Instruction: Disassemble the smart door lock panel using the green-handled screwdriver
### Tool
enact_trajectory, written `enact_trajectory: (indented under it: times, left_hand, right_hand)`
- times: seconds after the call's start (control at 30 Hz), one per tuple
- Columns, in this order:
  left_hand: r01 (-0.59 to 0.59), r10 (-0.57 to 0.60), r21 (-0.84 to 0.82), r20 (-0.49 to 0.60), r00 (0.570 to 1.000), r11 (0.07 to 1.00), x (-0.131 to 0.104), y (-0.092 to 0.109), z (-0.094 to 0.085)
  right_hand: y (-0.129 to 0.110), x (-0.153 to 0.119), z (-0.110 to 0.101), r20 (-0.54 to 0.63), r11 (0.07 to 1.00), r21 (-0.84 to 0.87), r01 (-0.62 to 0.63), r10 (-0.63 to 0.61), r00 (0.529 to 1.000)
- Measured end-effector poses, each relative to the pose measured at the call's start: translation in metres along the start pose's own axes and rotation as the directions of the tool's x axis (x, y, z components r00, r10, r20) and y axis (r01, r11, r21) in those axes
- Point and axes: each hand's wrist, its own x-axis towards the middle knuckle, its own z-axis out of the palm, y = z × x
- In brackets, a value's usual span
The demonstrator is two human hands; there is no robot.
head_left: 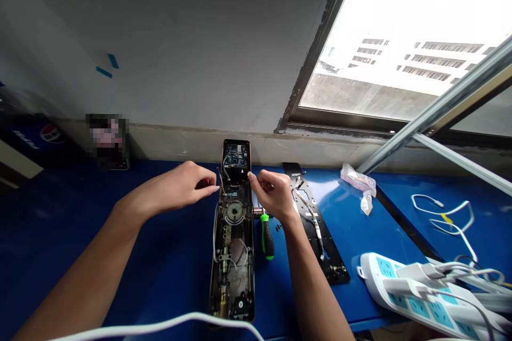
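An opened door lock housing (235,234), long and black, lies lengthwise in front of me, its inside facing up. A blue circuit board (237,159) sits at its far end, with a round metal part (234,212) around the middle. At the left rim, my left hand (190,184) has thumb and index finger pinched at a thin cable (221,180). My right hand (274,189) is closed at the right rim, thumb tip against the housing and the other fingers curled, partly hidden. Beside the housing lies a green-and-black screwdriver (267,237), below my right hand.
A black perforated back plate (320,229) with a cable lies to the right, near small dark screws (279,228). Farther right are a plastic packet (358,178), a white cable (452,224) and a loaded power strip (420,293). Another white cable (180,319) crosses the foreground.
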Motion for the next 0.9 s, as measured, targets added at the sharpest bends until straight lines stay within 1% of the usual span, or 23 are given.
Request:
enact_trajectory:
  times: [0.07,0.17,0.23,0.3,0.37,0.5,0.57,0.63,0.73,0.83,0.9]
  left_hand:
    - [0.022,-0.022,-0.021,-0.016,1.0,1.0,0.003,-0.003,0.002]
    - [0.1,-0.103,-0.041,-0.063,0.993,0.994,0.013,-0.01,0.01]
    - [0.145,-0.157,-0.092,-0.135,0.978,0.985,0.021,-0.015,0.017]
    - [0.137,-0.166,-0.149,-0.205,0.965,0.979,0.029,-0.019,0.025]
    - [0.117,-0.17,-0.216,-0.245,0.954,0.969,0.034,-0.02,0.03]
    - [0.122,-0.229,-0.372,-0.258,0.939,0.92,0.032,-0.014,0.031]
    - [0.112,-0.226,-0.397,-0.254,0.94,0.911,0.028,-0.009,0.028]
    - [0.076,-0.188,-0.393,-0.255,0.948,0.916,0.025,-0.004,0.025]
    - [0.033,-0.139,-0.365,-0.27,0.953,0.93,0.023,-0.001,0.022]
    - [0.038,-0.139,-0.363,-0.257,0.956,0.931,0.022,-0.002,0.018]
    - [0.047,-0.147,-0.387,-0.233,0.961,0.921,0.02,-0.004,0.015]
  right_hand:
    - [0.005,-0.007,0.008,0.008,1.0,0.008,0.006,-0.006,1.0]
    - [0.01,-0.014,0.013,0.054,1.0,0.016,0.009,-0.01,0.998]
    - [0.011,-0.015,0.015,0.079,1.0,0.018,0.008,-0.009,0.997]
    - [0.012,-0.016,0.017,0.091,1.0,0.015,0.007,-0.008,0.996]
    - [0.013,-0.016,0.019,0.095,1.0,0.01,0.009,-0.01,0.995]
    - [0.014,-0.018,0.02,0.088,1.0,0.001,0.019,-0.019,0.996]
    - [0.012,-0.018,0.02,0.075,1.0,-0.006,0.027,-0.026,0.997]
    - [0.009,-0.013,0.02,0.052,0.999,-0.016,0.038,-0.037,0.998]
    - [0.0,0.002,0.021,0.023,0.997,-0.037,0.062,-0.061,0.998]
    - [-0.012,0.022,0.024,0.022,0.995,-0.058,0.075,-0.074,0.997]
    - [-0.017,0.034,0.027,0.056,0.994,-0.052,0.098,-0.096,0.994]
